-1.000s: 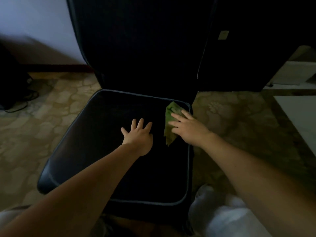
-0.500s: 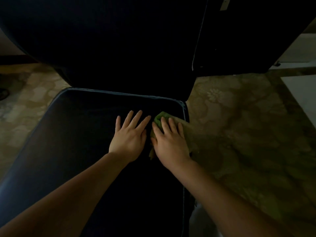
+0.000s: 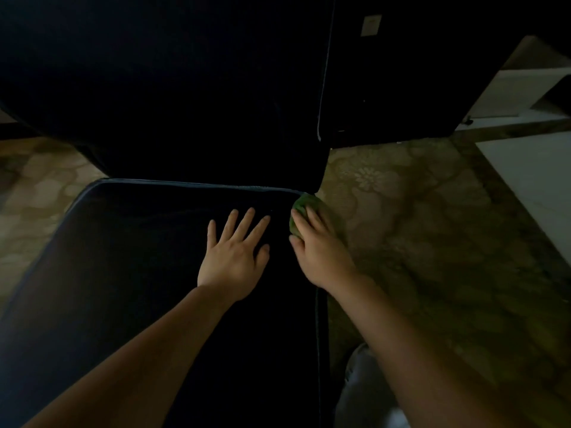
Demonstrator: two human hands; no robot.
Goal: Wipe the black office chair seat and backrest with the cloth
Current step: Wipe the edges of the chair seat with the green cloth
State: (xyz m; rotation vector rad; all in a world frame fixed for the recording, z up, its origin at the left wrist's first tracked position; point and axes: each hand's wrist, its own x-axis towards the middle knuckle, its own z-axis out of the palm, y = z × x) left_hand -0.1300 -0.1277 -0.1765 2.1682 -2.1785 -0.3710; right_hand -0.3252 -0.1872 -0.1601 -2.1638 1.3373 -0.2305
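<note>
Right now the green cloth (image 3: 297, 211) sits bunched at the far right corner of the black seat (image 3: 139, 257), just where the seat's pale piped edge meets the bottom of the backrest (image 3: 185, 88). The right hand (image 3: 318, 248) lies on top of it, fingers curved over the bunch and thumb tucked in at the near side, holding the cloth down against that corner; only a small green patch shows past the fingertips. The left hand (image 3: 234, 251) rests flat on the seat just beside it, palm down, fingers spread and straight, holding nothing. The two hands are near each other but do not touch. Both bare forearms reach in from the near edge. The backrest rises dark and broad behind the seat. A pale trouser knee (image 3: 364, 396) shows at the seat's right side. Round the chair is a patterned floor (image 3: 432, 227), with a dark cabinet (image 3: 401, 72) behind and white furniture (image 3: 531, 174) off to the right
</note>
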